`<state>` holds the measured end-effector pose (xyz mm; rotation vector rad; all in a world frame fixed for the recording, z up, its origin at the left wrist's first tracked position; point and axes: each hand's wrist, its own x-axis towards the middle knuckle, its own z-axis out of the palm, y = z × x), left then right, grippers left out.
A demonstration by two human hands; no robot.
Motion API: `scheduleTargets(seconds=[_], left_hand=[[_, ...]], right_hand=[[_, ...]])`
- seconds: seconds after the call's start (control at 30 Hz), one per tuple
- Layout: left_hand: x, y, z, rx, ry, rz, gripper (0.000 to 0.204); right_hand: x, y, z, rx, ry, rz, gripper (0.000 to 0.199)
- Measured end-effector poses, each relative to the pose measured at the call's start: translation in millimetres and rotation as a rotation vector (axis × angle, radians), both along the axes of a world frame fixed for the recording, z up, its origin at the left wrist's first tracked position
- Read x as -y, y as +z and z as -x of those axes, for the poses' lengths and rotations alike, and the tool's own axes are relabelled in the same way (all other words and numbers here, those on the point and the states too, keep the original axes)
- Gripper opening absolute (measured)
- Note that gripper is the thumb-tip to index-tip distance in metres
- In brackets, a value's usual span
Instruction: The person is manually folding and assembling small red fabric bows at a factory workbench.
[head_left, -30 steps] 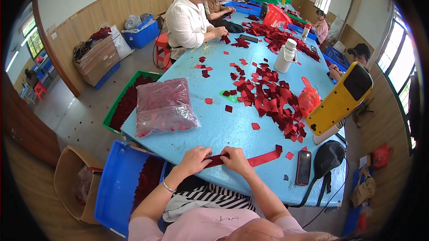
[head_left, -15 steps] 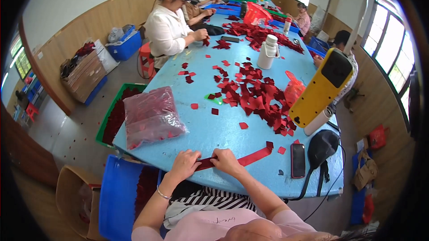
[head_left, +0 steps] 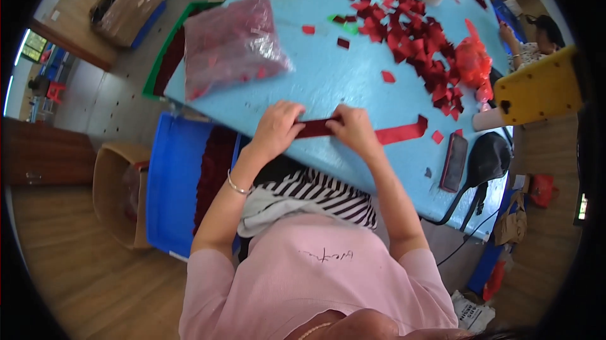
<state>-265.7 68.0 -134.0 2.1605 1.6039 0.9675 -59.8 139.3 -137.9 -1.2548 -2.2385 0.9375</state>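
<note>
A dark red fabric strip point(head_left: 314, 128) is stretched between my two hands, close above the near edge of the table. My left hand point(head_left: 279, 127) pinches its left end. My right hand point(head_left: 353, 128) grips it a short way along, fingers closed. Past the right hand the strip's brighter red tail lies on the blue tabletop point(head_left: 341, 91), its far tip bent upward. Beyond my left hand rests a clear plastic bag point(head_left: 230, 46) packed with red pieces. Loose red fabric squares point(head_left: 413, 40) are heaped farther off to the right.
A phone point(head_left: 453, 162) and a black cap point(head_left: 491, 154) lie at the right, beside a yellow device point(head_left: 540, 91) and a red plastic bag point(head_left: 472, 59). Left of the table stand a blue bin point(head_left: 173, 182) and a cardboard box point(head_left: 107, 192). Another person point(head_left: 536, 40) sits across at the right.
The view has tipped down, so the table appears higher and the co-workers on the far left side have left the picture. Both hands still hold the strip, with little visible change in grip.
</note>
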Motion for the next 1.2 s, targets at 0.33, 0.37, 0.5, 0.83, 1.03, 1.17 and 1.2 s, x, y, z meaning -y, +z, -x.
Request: scheduleTargets(seconds=[0.33,0.37,0.5,0.83,1.03,1.17,1.2], left_hand=[[-1,-53,12,-0.071,0.133,-0.032,0.02],[1,-43,9,-0.07,0.131,-0.028,0.02],[3,-19,1,-0.059,0.109,-0.006,0.02],[-2,-26,-28,-0.246,-0.039,-0.193,0.022],[-2,-32,-46,-0.342,-0.141,-0.121,0.022],[-5,-31,-41,-0.315,-0.147,-0.136,0.022],[-7,-31,-42,-0.31,-0.144,-0.147,0.022]], right_hand=[[-12,-39,20,-0.034,-0.013,0.057,0.014],[-11,-29,16,-0.051,-0.015,0.045,0.014],[-7,-13,8,-0.023,-0.003,-0.03,0.013],[-11,-17,-37,-0.092,-0.055,0.005,0.02],[-9,-4,-87,0.137,-0.06,-0.304,0.034],[-3,6,-80,0.183,0.04,-0.335,0.035],[-3,8,-78,0.235,0.065,-0.378,0.033]])
